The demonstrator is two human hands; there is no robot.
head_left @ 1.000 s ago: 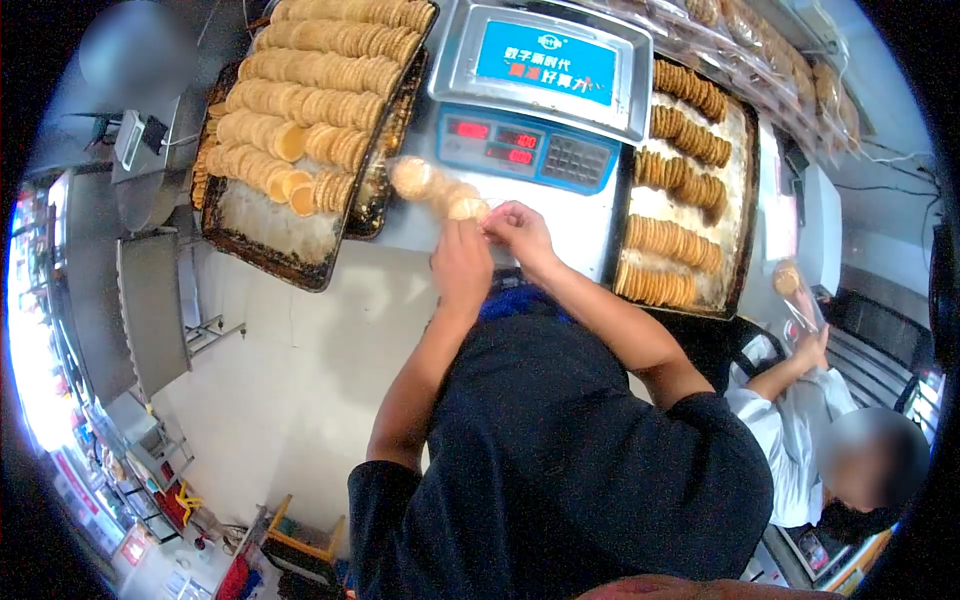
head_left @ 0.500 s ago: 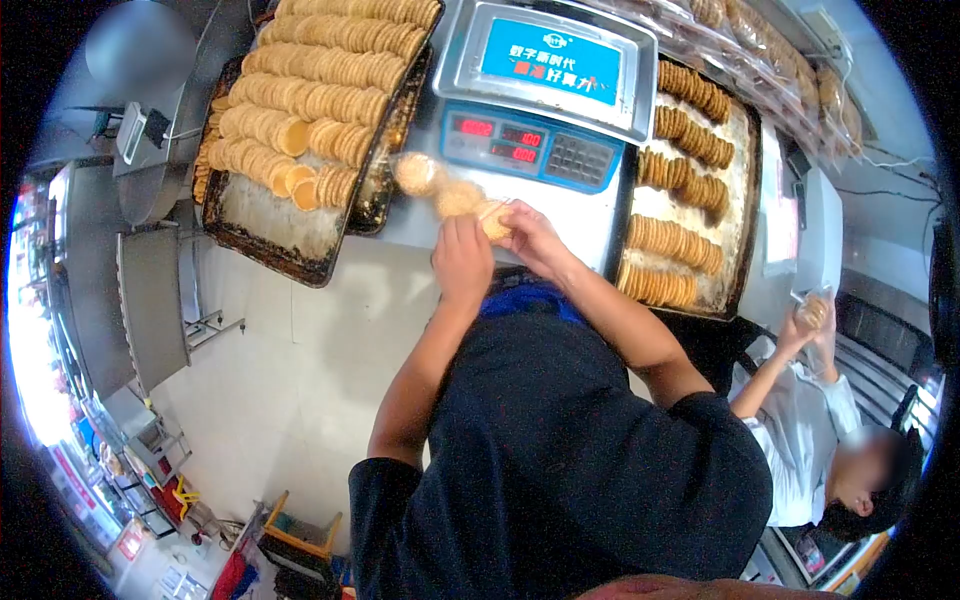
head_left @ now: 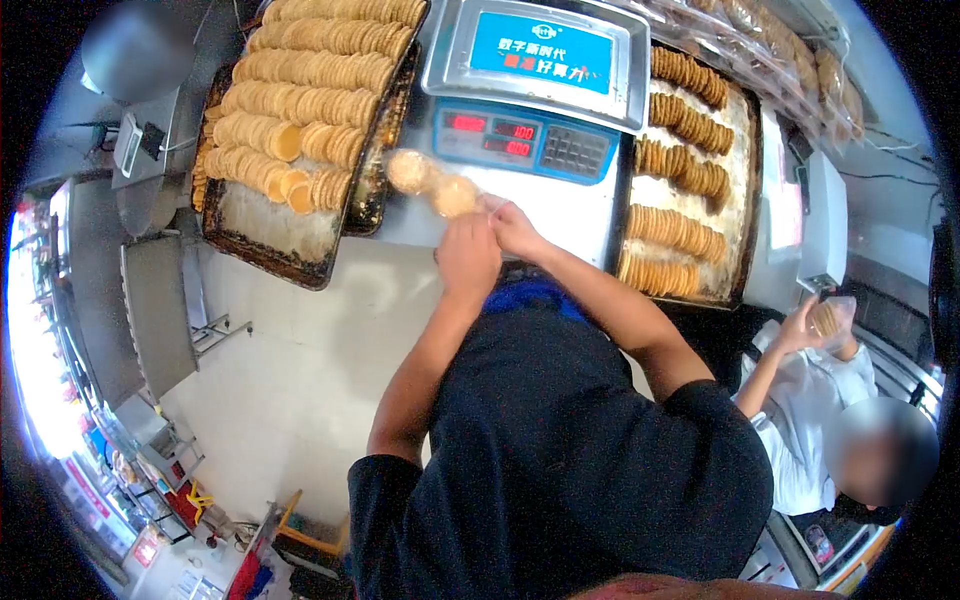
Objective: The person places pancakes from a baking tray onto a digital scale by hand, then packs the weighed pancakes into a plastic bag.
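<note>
My left hand (head_left: 468, 254) and my right hand (head_left: 513, 227) meet at the near edge of the metal counter (head_left: 415, 221), fingers pinched together. Between them is the end of a clear bag of round biscuits (head_left: 456, 196), whose film is hard to make out. More biscuits (head_left: 410, 172) in clear wrapping lie just beyond, to the left. Behind my hands stands a blue scale (head_left: 522, 142) with red digits and a steel pan (head_left: 620, 62). How the fingers grip the film is too small to tell.
Rows of biscuits fill a dark tray (head_left: 270, 235) at the left and another tray (head_left: 740, 200) at the right. Bagged biscuits (head_left: 760, 40) lie at the back right. At the right a co-worker (head_left: 800, 400) in white holds a clear bag of biscuits (head_left: 826, 320).
My hands have drawn together, and the biscuit seen between them half a second ago is now hidden. The co-worker's bag has turned and shifted slightly.
</note>
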